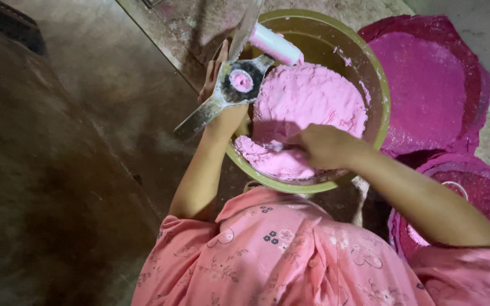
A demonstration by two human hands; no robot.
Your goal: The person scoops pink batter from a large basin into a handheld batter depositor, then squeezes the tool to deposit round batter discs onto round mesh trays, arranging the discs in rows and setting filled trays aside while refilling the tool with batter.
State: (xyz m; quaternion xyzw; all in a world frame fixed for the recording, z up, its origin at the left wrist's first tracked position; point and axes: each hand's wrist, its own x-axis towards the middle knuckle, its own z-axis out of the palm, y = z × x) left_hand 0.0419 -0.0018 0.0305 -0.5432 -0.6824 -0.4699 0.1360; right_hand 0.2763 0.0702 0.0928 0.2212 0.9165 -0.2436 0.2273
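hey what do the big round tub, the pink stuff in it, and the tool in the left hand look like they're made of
Tub: probably plastic, smooth olive-green wall with a thin rim. Pink mass: looks like soft, matte paste or dough, lumpy and smeared. Tool held by the left hand: seemingly dull grey metal with flat arms, and a pink-coated roller-like handle.

No package, label, sign or screen showed anywhere in the head view, though the dark, blurred upper left corner was too dim to rule one out.
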